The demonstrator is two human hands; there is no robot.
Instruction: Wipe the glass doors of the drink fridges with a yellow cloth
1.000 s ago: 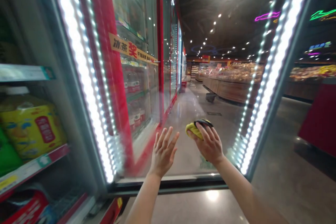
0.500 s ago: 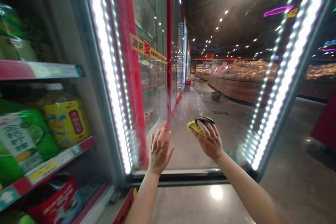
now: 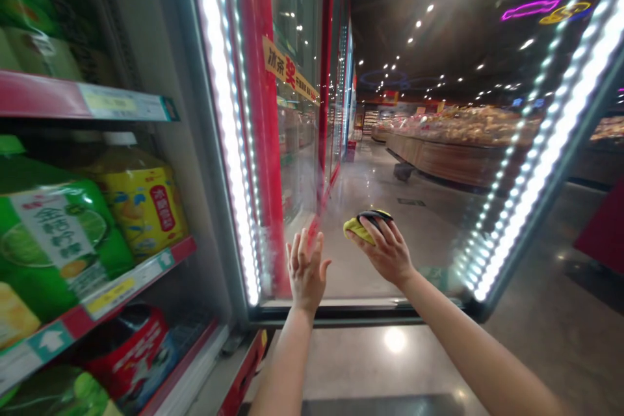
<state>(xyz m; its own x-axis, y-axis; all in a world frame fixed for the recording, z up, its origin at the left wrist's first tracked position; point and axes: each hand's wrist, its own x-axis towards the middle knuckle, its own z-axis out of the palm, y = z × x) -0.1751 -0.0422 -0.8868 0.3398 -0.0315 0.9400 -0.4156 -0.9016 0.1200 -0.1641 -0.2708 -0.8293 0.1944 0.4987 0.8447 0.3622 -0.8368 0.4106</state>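
Observation:
A glass fridge door (image 3: pixel 385 302) with bright light strips down both sides stands open in front of me. My left hand (image 3: pixel 307 273) is at the lower left of the pane, fingers spread and holding nothing; whether it presses the glass I cannot tell. To its right, my right hand (image 3: pixel 387 250) grips a folded yellow and black cloth (image 3: pixel 359 230) against the lower middle of the glass. The fingers lie over the cloth's dark side, hiding part of it. Hazy smears show on the pane near the left hand.
Shelves on the left hold a green drink bottle (image 3: pixel 63 240), a yellow-labelled bottle (image 3: pixel 143 201) and a red-labelled bottle (image 3: pixel 131 357). Through the glass stand red-framed fridges (image 3: pixel 275 208) and a long produce display (image 3: pixel 448 149).
The view has shifted, so the shelves and the door's left strip sit further right. The right hand with the cloth stays nearly in place; the left hand appears slightly further right, its fingers more spread.

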